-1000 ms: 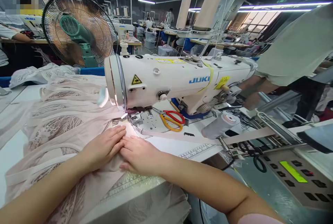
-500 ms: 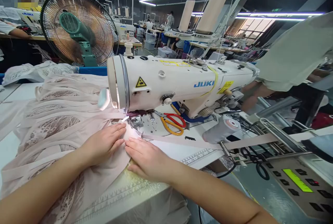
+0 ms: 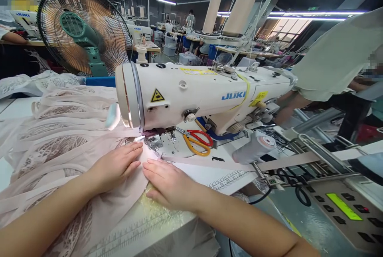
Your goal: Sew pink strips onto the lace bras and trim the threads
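Pale pink fabric with lace panels lies in folds on the left and runs up to the needle area of a white sewing machine. My left hand rests flat on this fabric, fingers stretched toward the presser foot. Lower right of the foot, my right hand lies with fingers extended on the fabric's edge, its thumb spread below. The fingertips of both hands are close together, just in front of the needle area. The needle tip itself is hidden behind the machine head and fabric.
Scissors with red and orange handles lie on the machine bed. A thread cone stands beside a pale band feeding from the right. A control panel is lower right. A large fan and people at other machines are behind.
The camera view has shifted slightly, so the machine and fan appear a little further left. Both hands keep nearly the same place on the fabric.
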`<control>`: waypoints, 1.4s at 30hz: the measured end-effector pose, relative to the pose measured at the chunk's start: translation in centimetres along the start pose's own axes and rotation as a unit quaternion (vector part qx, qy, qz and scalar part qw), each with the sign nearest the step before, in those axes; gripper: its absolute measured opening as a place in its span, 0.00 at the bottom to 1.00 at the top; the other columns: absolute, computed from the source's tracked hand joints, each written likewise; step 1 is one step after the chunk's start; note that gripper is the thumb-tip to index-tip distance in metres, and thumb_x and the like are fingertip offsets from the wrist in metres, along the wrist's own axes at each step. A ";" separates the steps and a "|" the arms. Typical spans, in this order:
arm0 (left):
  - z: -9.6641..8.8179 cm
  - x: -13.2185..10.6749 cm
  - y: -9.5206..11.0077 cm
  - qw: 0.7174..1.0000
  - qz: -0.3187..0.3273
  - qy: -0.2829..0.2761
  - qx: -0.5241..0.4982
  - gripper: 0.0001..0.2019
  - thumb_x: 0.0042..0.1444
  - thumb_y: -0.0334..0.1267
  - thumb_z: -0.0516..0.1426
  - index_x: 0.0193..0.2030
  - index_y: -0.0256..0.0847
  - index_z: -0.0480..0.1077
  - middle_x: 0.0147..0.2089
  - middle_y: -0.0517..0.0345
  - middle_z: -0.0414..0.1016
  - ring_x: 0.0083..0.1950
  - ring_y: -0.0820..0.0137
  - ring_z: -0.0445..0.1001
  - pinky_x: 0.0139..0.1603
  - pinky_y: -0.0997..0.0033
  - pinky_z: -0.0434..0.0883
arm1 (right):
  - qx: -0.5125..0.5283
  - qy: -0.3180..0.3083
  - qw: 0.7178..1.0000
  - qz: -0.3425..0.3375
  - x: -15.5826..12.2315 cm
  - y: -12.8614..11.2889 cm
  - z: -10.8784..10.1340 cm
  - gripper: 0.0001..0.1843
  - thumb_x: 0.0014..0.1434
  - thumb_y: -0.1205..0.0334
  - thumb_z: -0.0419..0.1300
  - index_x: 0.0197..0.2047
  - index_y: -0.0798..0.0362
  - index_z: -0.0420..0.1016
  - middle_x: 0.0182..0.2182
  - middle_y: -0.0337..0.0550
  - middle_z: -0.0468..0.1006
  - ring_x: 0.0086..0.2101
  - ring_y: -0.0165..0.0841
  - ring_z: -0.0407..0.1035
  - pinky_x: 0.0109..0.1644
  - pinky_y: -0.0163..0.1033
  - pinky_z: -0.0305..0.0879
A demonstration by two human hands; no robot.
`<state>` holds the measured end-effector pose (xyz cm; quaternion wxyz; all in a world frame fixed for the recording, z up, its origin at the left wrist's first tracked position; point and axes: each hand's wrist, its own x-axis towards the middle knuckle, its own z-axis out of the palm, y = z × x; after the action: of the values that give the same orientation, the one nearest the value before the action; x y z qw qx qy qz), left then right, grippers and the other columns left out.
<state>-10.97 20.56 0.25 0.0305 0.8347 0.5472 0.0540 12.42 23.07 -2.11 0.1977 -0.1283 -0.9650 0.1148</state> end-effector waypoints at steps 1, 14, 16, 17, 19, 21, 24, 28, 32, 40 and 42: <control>0.0 0.1 -0.1 1.000 0.005 -0.001 0.000 0.26 0.66 0.47 0.41 0.62 0.35 0.65 0.66 0.46 0.64 0.66 0.60 0.63 0.64 0.56 0.65 | 0.000 -0.001 1.000 0.001 0.0 0.0 0.0 0.27 0.67 0.52 0.50 0.59 0.65 0.65 0.59 0.58 0.68 0.63 0.42 0.57 0.68 0.48 0.53; -0.8 -0.7 2.5 0.976 0.155 0.147 0.042 0.17 0.62 0.32 0.46 0.47 0.35 0.75 0.50 0.46 0.78 0.51 0.62 0.75 0.54 0.60 0.74 | 0.009 0.011 0.999 0.035 0.3 0.2 -0.2 0.25 0.64 0.56 0.53 0.56 0.68 0.68 0.59 0.59 0.68 0.61 0.44 0.60 0.67 0.45 0.55; -0.8 -1.9 4.2 0.973 0.153 0.147 0.087 0.16 0.62 0.33 0.48 0.50 0.33 0.73 0.52 0.45 0.77 0.52 0.61 0.75 0.53 0.60 0.74 | 0.013 0.018 0.999 0.050 0.3 0.2 -0.1 0.25 0.64 0.56 0.53 0.57 0.67 0.68 0.60 0.59 0.67 0.61 0.44 0.60 0.67 0.45 0.55; -0.7 -2.4 4.8 0.971 0.152 0.147 0.114 0.17 0.61 0.32 0.48 0.51 0.32 0.72 0.53 0.45 0.76 0.53 0.60 0.74 0.53 0.59 0.73 | 0.014 0.022 0.998 0.053 0.2 0.2 0.0 0.26 0.64 0.56 0.53 0.57 0.68 0.68 0.60 0.59 0.67 0.61 0.44 0.59 0.68 0.45 0.55; -0.4 -3.3 4.9 0.965 0.161 0.137 0.153 0.19 0.60 0.28 0.47 0.55 0.33 0.70 0.56 0.47 0.74 0.55 0.58 0.73 0.54 0.57 0.71 | 0.016 0.021 0.998 0.054 0.2 0.2 0.0 0.26 0.64 0.56 0.53 0.58 0.69 0.67 0.60 0.60 0.67 0.62 0.45 0.59 0.68 0.44 0.55; -0.1 -3.8 4.1 0.965 0.166 0.118 0.164 0.22 0.59 0.26 0.45 0.58 0.36 0.68 0.60 0.50 0.71 0.58 0.59 0.71 0.57 0.57 0.68 | 0.021 0.005 0.998 0.053 0.2 0.1 -0.2 0.27 0.64 0.56 0.54 0.59 0.69 0.66 0.60 0.60 0.66 0.62 0.44 0.58 0.68 0.44 0.54; 0.0 -3.8 2.2 0.967 0.173 0.101 0.160 0.24 0.59 0.27 0.45 0.61 0.39 0.65 0.63 0.53 0.68 0.61 0.62 0.68 0.59 0.59 0.65 | 0.022 -0.033 0.998 0.056 0.4 -0.2 -0.7 0.30 0.63 0.54 0.56 0.61 0.68 0.64 0.63 0.61 0.63 0.64 0.44 0.55 0.68 0.46 0.53; -0.2 -3.1 0.6 0.964 0.187 0.102 0.161 0.22 0.63 0.31 0.45 0.63 0.40 0.63 0.63 0.55 0.68 0.61 0.64 0.68 0.59 0.60 0.64 | 0.027 -0.068 0.995 0.071 0.7 -0.5 -1.1 0.33 0.63 0.51 0.58 0.63 0.68 0.61 0.65 0.60 0.57 0.66 0.44 0.51 0.69 0.46 0.50; 0.1 -2.7 -0.4 0.966 0.187 0.096 0.153 0.21 0.64 0.30 0.45 0.62 0.38 0.62 0.64 0.54 0.67 0.62 0.65 0.68 0.60 0.59 0.64 | 0.034 -0.092 0.991 0.091 0.8 -0.6 -1.4 0.34 0.63 0.50 0.57 0.64 0.67 0.60 0.66 0.59 0.56 0.66 0.44 0.48 0.69 0.47 0.49; 0.3 -1.8 -2.6 0.980 0.143 0.062 0.120 0.22 0.64 0.31 0.42 0.61 0.42 0.66 0.62 0.53 0.69 0.61 0.65 0.69 0.61 0.57 0.67 | 0.041 -0.081 0.991 0.094 0.7 -0.4 -1.2 0.33 0.62 0.51 0.58 0.63 0.65 0.62 0.66 0.59 0.57 0.66 0.42 0.49 0.69 0.46 0.50; 0.1 -1.4 -2.8 0.982 0.135 0.050 0.119 0.22 0.65 0.32 0.42 0.60 0.40 0.67 0.62 0.51 0.70 0.61 0.63 0.69 0.61 0.55 0.67 | 0.042 -0.074 0.992 0.093 0.7 -0.4 -1.0 0.33 0.62 0.51 0.59 0.63 0.64 0.62 0.65 0.58 0.58 0.66 0.42 0.49 0.69 0.46 0.50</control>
<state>-14.05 20.35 -0.21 -0.1040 0.8946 0.4332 0.0338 12.12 23.10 -0.82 0.1195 -0.1999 -0.9552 0.1825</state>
